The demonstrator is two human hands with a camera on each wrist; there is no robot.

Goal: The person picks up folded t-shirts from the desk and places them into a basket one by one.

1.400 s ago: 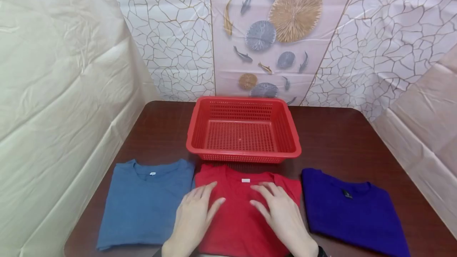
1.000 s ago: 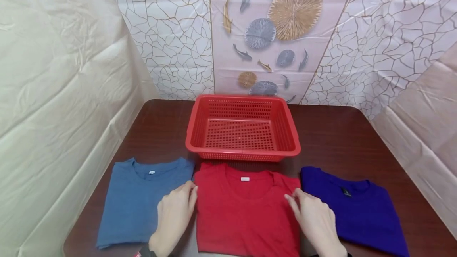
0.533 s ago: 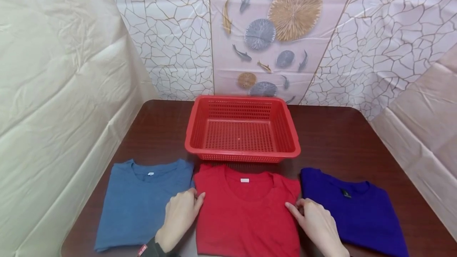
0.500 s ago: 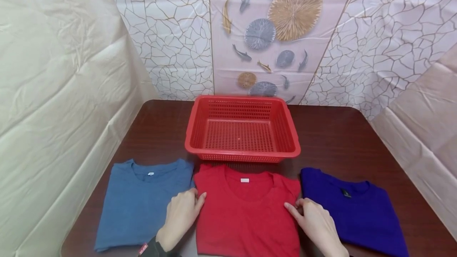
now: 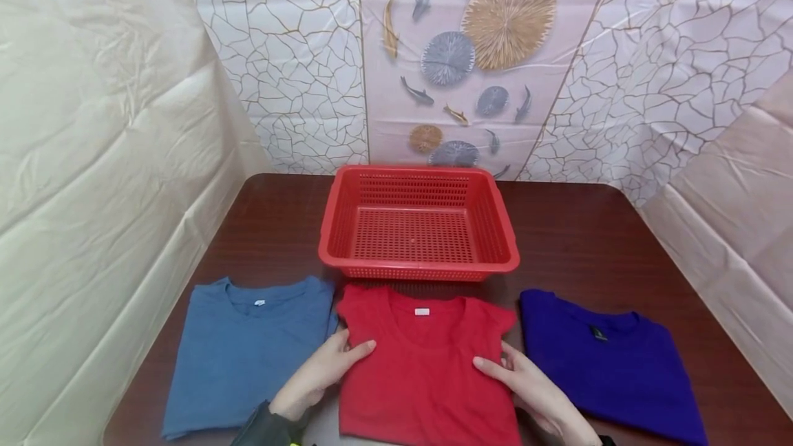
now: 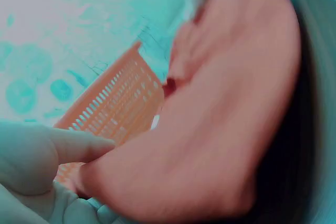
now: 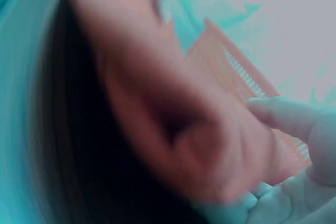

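A folded red T-shirt (image 5: 427, 377) lies at the near middle of the table, its white neck label facing up. My left hand (image 5: 328, 367) grips its left edge, thumb on top and fingers tucked beneath. On the opposite edge my right hand (image 5: 529, 384) holds the shirt the same way. The left wrist view shows the left thumb (image 6: 84, 146) pressing the cloth's side; in the right wrist view the right thumb (image 7: 283, 113) lies over the fold, and the cloth is blurred. The fingers under the cloth are mostly hidden.
A red plastic basket (image 5: 418, 267) with nothing in it stands just beyond the red shirt. A folded blue T-shirt (image 5: 248, 356) lies to the left, a folded dark purple-blue one (image 5: 613, 370) to the right. Fabric-covered walls (image 5: 297, 88) stand around the brown table (image 5: 576, 239).
Both hands have gone from over the red T-shirt out to its sides, then inward to grip its edges. The shirt's sides now draw in slightly, with creases across the front.
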